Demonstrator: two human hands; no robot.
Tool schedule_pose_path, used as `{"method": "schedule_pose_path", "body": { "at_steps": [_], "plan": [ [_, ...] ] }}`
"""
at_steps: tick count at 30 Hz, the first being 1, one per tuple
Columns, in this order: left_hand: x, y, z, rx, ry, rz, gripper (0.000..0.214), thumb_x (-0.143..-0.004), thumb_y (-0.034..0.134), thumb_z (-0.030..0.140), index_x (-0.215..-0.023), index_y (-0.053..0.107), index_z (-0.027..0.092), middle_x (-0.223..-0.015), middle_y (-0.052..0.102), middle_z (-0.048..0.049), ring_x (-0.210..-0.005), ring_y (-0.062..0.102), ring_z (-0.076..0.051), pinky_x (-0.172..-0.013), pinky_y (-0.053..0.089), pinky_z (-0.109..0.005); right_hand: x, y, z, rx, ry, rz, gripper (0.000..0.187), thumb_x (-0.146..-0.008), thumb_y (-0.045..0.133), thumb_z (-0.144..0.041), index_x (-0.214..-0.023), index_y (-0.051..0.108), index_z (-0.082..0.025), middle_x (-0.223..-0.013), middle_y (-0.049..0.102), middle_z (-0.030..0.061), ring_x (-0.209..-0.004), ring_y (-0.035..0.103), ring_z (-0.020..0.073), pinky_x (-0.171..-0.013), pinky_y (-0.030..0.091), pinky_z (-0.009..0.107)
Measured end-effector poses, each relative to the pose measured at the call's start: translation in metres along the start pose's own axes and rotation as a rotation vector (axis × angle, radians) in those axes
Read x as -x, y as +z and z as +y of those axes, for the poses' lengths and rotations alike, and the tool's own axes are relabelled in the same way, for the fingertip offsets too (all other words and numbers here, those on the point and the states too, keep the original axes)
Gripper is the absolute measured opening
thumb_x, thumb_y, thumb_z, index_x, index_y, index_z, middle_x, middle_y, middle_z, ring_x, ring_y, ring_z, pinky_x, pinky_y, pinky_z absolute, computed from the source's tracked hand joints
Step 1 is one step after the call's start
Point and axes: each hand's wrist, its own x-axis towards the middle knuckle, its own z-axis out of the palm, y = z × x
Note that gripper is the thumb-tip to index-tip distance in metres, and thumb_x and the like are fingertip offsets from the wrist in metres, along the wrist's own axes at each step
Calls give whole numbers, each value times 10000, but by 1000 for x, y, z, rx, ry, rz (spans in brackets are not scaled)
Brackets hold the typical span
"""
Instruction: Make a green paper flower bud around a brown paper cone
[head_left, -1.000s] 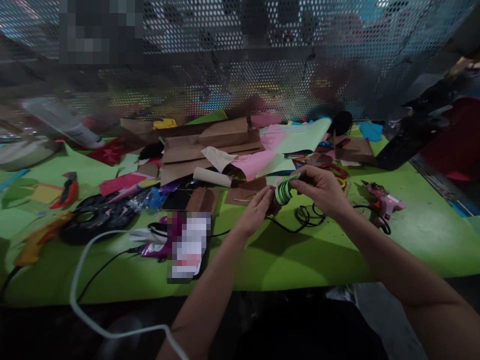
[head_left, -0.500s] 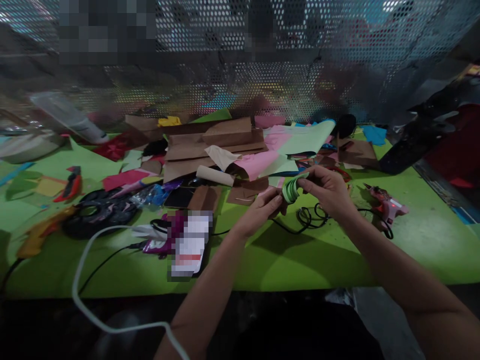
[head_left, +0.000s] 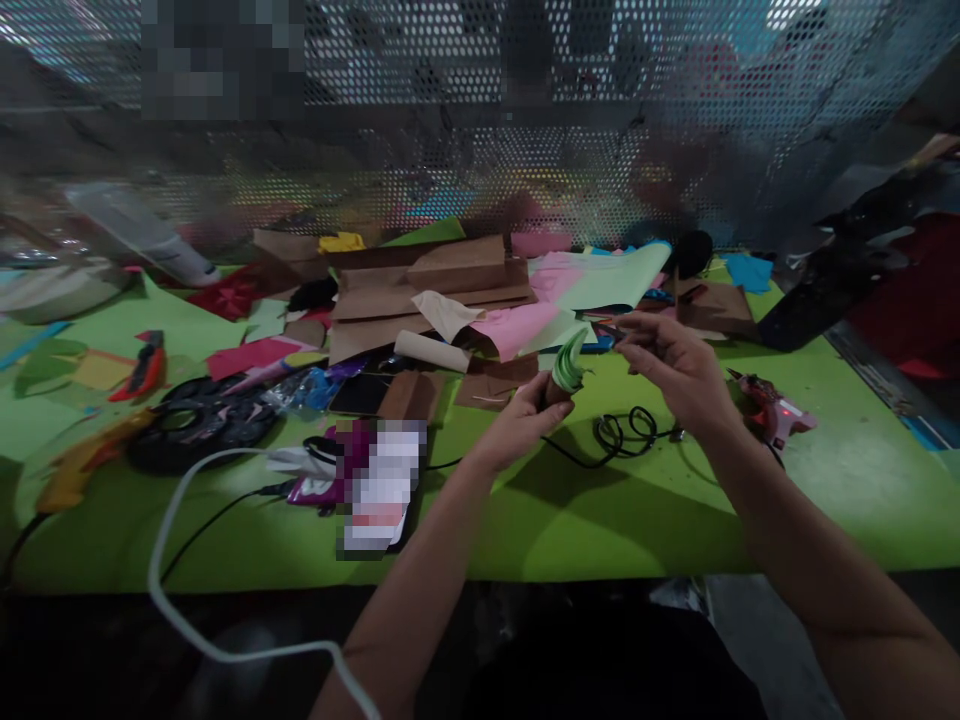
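My left hand (head_left: 531, 420) is closed around the brown lower part of a small paper ice cream cone (head_left: 569, 366). Its top is a pale green and white paper swirl that rises to a point. To the right of it, my right hand (head_left: 671, 365) hovers with thumb and fingers apart, holding nothing that I can make out. A coiled black cable (head_left: 626, 430) lies on the green tabletop (head_left: 600, 530) below the hands. Past my right hand lies a pink glue gun (head_left: 780, 412) with a lit red light.
Brown paper sheets (head_left: 427, 285), pink paper (head_left: 517, 328) and a cardboard tube (head_left: 431, 350) are piled behind the hands. On the left are a phone (head_left: 382, 490), a yellow glue gun (head_left: 79, 470) and a black round tray (head_left: 206, 420). A white cable (head_left: 161, 560) hangs over the front edge.
My right hand has let go of the green paper swirl and moved right, away from it. The swirl now stands up to a point in my left hand.
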Motion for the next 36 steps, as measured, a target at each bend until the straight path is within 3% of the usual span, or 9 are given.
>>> {"method": "schedule_pose_path", "body": {
  "at_steps": [5, 8, 12, 15, 18, 23, 27, 30, 36],
  "plan": [
    [-3, -3, -9, -106, 71, 109, 375, -818, 726, 449, -1087, 628, 206, -1000, 675, -47, -904, 585, -145, -857, 501, -266, 35, -59, 9, 433, 31, 220, 312, -861, 683, -383, -1133, 702, -233, -995, 714, 66, -830, 669, 192, -760, 526, 332],
    [-4, -2, -14, -152, 110, 203, 346, -842, 704, 456, -1047, 591, 202, -943, 664, -39, -885, 593, -143, -836, 502, -260, 71, -103, 24, 749, 275, 300, 277, -827, 636, -482, -987, 707, -268, -934, 720, 72, -781, 681, 246, -705, 513, 386],
    [-5, -1, -15, -146, 112, 261, 325, -855, 692, 440, -1044, 553, 214, -856, 637, -3, -727, 577, -115, -698, 498, -241, 108, -138, 41, 1020, 672, 222, 431, -722, 509, -706, -759, 610, -288, -838, 688, 109, -800, 658, 347, -669, 461, 455],
    [-6, -1, -14, -148, 100, 267, 314, -831, 712, 420, -1013, 563, 212, -796, 632, 11, -659, 570, -104, -626, 484, -225, 116, -136, 46, 1003, 911, 267, 524, -678, 485, -785, -842, 535, -290, -825, 690, 107, -752, 654, 357, -614, 446, 432],
    [-6, -1, -11, -159, 58, 311, 332, -783, 744, 408, -984, 581, 201, -751, 636, 13, -624, 574, -106, -571, 474, -217, 115, -123, 46, 1007, 978, 291, 568, -699, 522, -774, -958, 490, -270, -827, 686, 104, -753, 657, 357, -594, 430, 396],
    [-8, -3, -3, -180, 63, 362, 354, -730, 778, 402, -945, 594, 188, -702, 661, 14, -599, 586, -107, -576, 490, -222, 114, -123, 53, 866, 838, 356, 457, -742, 616, -567, -1050, 491, -253, -868, 709, 57, -744, 664, 280, -609, 407, 341],
    [-7, 0, 6, -157, 57, 344, 351, -720, 781, 435, -868, 588, 181, -649, 656, 17, -559, 576, -104, -568, 492, -231, 121, -133, 64, 511, 706, 496, 463, -641, 709, -466, -993, 509, -242, -783, 681, 20, -694, 655, 237, -608, 450, 328],
    [-6, 2, 9, -150, 49, 332, 352, -720, 782, 441, -841, 587, 175, -637, 644, 19, -544, 561, -96, -553, 483, -228, 122, -134, 68, 308, 665, 488, 538, -591, 767, -476, -990, 500, -234, -771, 677, 22, -688, 662, 236, -624, 481, 338],
    [-7, -1, 5, -149, 32, 302, 342, -754, 769, 444, -879, 597, 176, -673, 659, 9, -584, 582, -104, -564, 492, -226, 104, -128, 63, 920, 739, 256, 555, -711, 669, -686, -990, 632, -207, -854, 727, 89, -748, 652, 262, -584, 378, 316]
  ]
}}
